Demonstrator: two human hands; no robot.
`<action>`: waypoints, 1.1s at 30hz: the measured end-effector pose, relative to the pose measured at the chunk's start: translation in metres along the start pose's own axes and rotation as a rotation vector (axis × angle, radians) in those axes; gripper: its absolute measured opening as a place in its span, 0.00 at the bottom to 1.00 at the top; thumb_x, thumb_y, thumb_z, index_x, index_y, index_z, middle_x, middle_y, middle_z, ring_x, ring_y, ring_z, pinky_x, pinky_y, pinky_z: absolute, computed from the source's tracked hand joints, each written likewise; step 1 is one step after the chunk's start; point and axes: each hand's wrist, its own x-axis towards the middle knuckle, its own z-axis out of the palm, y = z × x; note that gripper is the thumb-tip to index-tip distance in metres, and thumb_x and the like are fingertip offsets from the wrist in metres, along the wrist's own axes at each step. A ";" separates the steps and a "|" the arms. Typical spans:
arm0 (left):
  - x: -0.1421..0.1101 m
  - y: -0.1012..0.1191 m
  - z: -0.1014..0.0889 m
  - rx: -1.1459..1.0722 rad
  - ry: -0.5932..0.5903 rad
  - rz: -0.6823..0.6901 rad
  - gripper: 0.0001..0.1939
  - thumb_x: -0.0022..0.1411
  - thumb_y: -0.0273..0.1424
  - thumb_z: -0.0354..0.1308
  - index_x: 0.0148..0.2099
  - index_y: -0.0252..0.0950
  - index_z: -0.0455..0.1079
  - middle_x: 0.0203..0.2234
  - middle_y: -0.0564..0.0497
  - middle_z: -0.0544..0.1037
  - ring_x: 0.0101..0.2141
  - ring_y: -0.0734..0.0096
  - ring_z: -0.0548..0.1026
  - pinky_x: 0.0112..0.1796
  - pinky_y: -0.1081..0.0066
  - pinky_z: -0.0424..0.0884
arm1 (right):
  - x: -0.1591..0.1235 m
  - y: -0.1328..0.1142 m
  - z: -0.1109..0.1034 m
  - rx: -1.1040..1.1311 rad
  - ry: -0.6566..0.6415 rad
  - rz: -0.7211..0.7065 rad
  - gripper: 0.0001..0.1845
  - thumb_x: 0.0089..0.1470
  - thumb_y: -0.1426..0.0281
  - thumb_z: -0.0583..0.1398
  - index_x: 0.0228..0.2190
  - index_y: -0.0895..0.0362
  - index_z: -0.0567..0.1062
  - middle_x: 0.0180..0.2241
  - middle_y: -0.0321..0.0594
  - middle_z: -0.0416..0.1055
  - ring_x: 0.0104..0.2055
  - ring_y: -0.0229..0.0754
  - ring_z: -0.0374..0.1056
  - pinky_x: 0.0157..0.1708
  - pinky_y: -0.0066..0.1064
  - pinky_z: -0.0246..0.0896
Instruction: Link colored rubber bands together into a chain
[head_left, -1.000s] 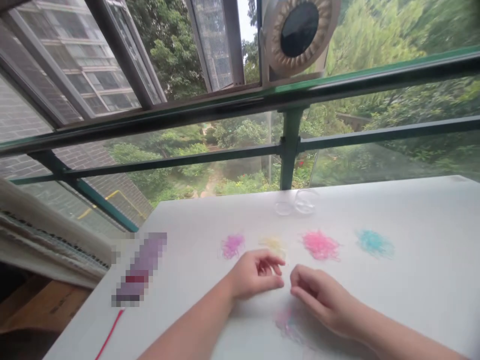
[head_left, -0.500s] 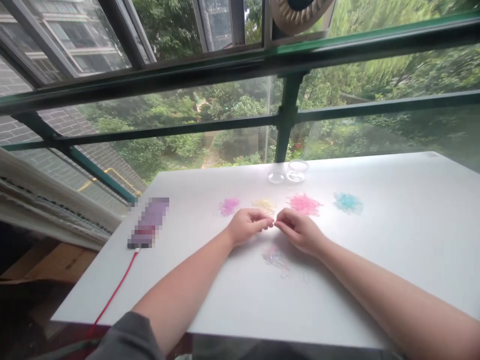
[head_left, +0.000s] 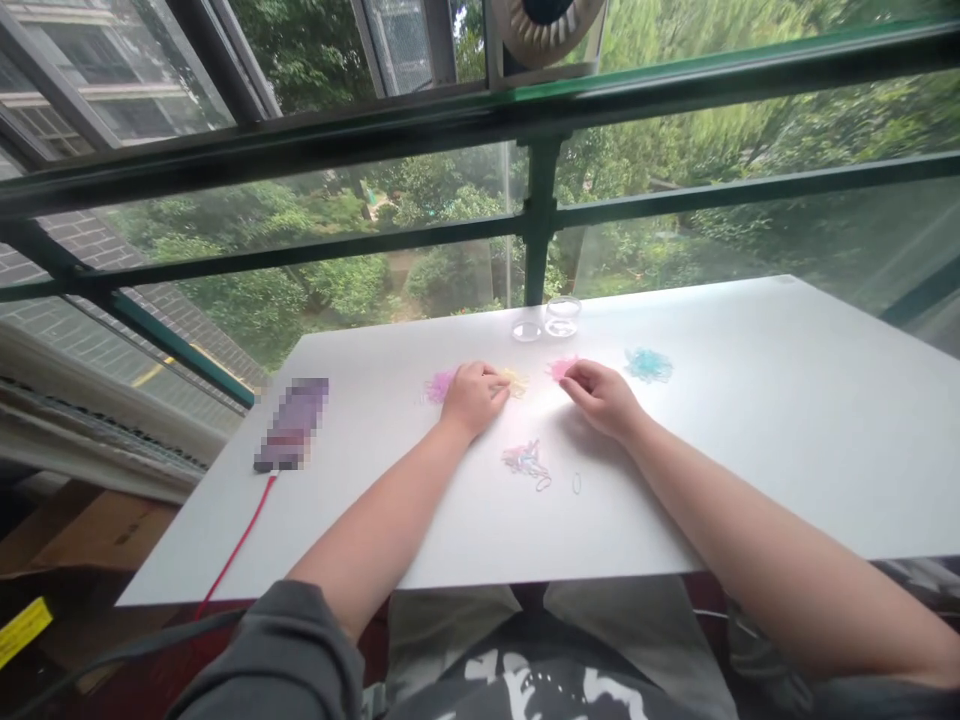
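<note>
Small rubber bands lie in loose piles sorted by colour on the white table. My left hand (head_left: 474, 400) is at the yellow rubber bands (head_left: 516, 382), its fingers closed together; what they hold is hidden. Beside its knuckles lie the purple rubber bands (head_left: 435, 387). My right hand (head_left: 602, 397) is curled with thumb and forefinger pinched, next to the pink rubber bands (head_left: 559, 369), which it partly covers. Anything in that pinch is too small to make out. Nearer to me sit mixed rubber bands (head_left: 525, 458), with one single band (head_left: 577, 483) to their right.
Teal rubber bands (head_left: 649, 364) lie at the right. Clear round containers (head_left: 562, 327) and a clear disc (head_left: 526, 331) stand at the table's (head_left: 750, 470) back edge. A blurred-out phone-like device (head_left: 294, 425) with a red cable (head_left: 238, 545) lies left. A green railing (head_left: 337, 140) runs behind.
My hands, which were nearly touching, have moved apart: the left to the yellow pile, the right to the pink one. The mixed pile is uncovered. The head view has shifted.
</note>
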 end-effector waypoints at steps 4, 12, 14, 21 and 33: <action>-0.002 -0.002 0.000 -0.007 0.071 0.017 0.13 0.52 0.33 0.59 0.41 0.40 0.75 0.38 0.48 0.71 0.41 0.63 0.67 0.48 0.63 0.64 | -0.008 0.005 -0.005 -0.050 -0.039 0.035 0.11 0.52 0.63 0.54 0.23 0.57 0.64 0.19 0.33 0.59 0.22 0.34 0.54 0.25 0.28 0.49; -0.008 -0.004 -0.005 -0.090 0.059 0.031 0.12 0.56 0.31 0.54 0.43 0.38 0.74 0.36 0.48 0.70 0.40 0.66 0.69 0.47 0.64 0.65 | -0.043 -0.011 -0.004 -0.272 -0.122 0.038 0.08 0.52 0.65 0.53 0.25 0.56 0.66 0.22 0.36 0.66 0.24 0.36 0.58 0.27 0.29 0.52; -0.010 -0.005 -0.009 -0.108 0.077 0.014 0.12 0.56 0.29 0.53 0.42 0.36 0.73 0.36 0.48 0.71 0.38 0.68 0.69 0.45 0.66 0.66 | -0.048 -0.014 -0.002 -0.317 -0.147 0.028 0.07 0.51 0.66 0.53 0.26 0.56 0.67 0.22 0.35 0.66 0.24 0.36 0.59 0.27 0.29 0.51; -0.018 -0.002 -0.015 -0.091 -0.091 0.107 0.09 0.56 0.31 0.52 0.36 0.35 0.72 0.31 0.49 0.75 0.33 0.69 0.70 0.39 0.68 0.67 | -0.053 -0.023 -0.012 -0.233 -0.328 -0.064 0.14 0.44 0.63 0.61 0.33 0.57 0.71 0.22 0.32 0.64 0.24 0.34 0.59 0.27 0.27 0.53; -0.020 0.011 -0.022 -0.099 -0.172 0.166 0.12 0.56 0.33 0.52 0.39 0.35 0.73 0.35 0.48 0.74 0.36 0.68 0.70 0.44 0.66 0.66 | -0.056 -0.023 -0.012 -0.282 -0.348 -0.104 0.07 0.48 0.66 0.59 0.25 0.58 0.73 0.23 0.36 0.67 0.26 0.35 0.59 0.28 0.28 0.54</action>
